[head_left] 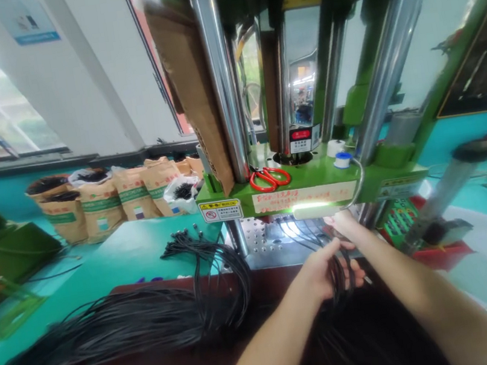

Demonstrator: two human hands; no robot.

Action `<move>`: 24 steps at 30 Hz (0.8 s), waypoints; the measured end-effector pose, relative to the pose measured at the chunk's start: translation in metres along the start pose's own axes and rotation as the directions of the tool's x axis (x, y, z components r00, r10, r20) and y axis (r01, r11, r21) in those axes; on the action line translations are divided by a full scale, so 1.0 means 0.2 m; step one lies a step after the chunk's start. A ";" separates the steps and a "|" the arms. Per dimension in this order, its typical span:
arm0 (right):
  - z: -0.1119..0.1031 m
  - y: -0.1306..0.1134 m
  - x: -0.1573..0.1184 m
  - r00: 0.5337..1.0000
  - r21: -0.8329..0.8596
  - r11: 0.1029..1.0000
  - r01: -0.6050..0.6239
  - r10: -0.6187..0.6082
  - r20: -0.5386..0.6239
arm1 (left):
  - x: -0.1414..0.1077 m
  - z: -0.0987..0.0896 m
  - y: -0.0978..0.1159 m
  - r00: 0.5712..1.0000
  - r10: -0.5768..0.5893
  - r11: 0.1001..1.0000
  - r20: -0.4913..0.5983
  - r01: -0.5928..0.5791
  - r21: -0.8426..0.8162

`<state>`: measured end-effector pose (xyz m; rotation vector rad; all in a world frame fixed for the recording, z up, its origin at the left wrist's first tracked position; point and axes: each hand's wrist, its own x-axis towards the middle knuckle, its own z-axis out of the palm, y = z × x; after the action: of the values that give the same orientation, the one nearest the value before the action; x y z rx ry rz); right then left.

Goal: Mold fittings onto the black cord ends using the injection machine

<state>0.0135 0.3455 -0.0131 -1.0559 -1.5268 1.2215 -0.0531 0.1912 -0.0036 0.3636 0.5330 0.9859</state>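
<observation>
My left hand (325, 271) is closed around several black cables (339, 278), just in front of the green press (273, 199). Farther in, my right hand (339, 223) reaches under the lit lamp (316, 210) at the press opening; its fingers are blurred and partly hidden, so what they hold cannot be made out. Thin black cables run from the metal plate (261, 238) toward my left hand. On the left lies a large bundle of black cables (131, 321), with a smaller bunch (193, 245) bent over the green table.
Red-handled scissors (270, 178) and a blue-and-white spool (342, 160) lie on the press ledge. Upright steel columns (221, 88) flank the opening. Paper sacks (103, 206) stand behind the green table (134, 247). A control panel (400, 223) is at the right.
</observation>
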 end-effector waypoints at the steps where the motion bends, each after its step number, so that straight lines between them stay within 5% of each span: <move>1: 0.00 0.00 -0.01 1.000 0.045 0.999 -0.011 0.012 -0.026 | -0.02 0.01 -0.02 1.000 0.003 1.000 -0.008 -0.003 0.011; 9: -0.06 -0.05 -0.17 0.989 0.288 0.956 -0.052 0.089 -0.118 | -0.20 0.00 -0.19 0.990 0.131 0.988 -0.054 -0.126 0.085; 14: -0.02 -0.06 -0.28 0.974 0.290 0.954 -0.082 0.138 -0.178 | -0.27 -0.04 -0.31 0.976 0.202 0.964 -0.076 -0.185 0.191; 20: -0.04 -0.09 -0.36 0.963 0.268 0.960 -0.076 0.141 -0.230 | -0.44 0.00 -0.38 0.979 0.190 0.799 0.077 -0.199 0.568; 24: -0.10 -0.12 -0.38 0.958 0.258 0.964 -0.064 0.132 -0.255 | -0.50 -0.01 -0.45 0.950 0.311 0.788 0.030 -0.275 0.551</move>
<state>0.0499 0.2742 0.0035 -1.0913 -1.0932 1.2419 -0.0369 0.0592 -0.0262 0.9625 0.8384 1.1366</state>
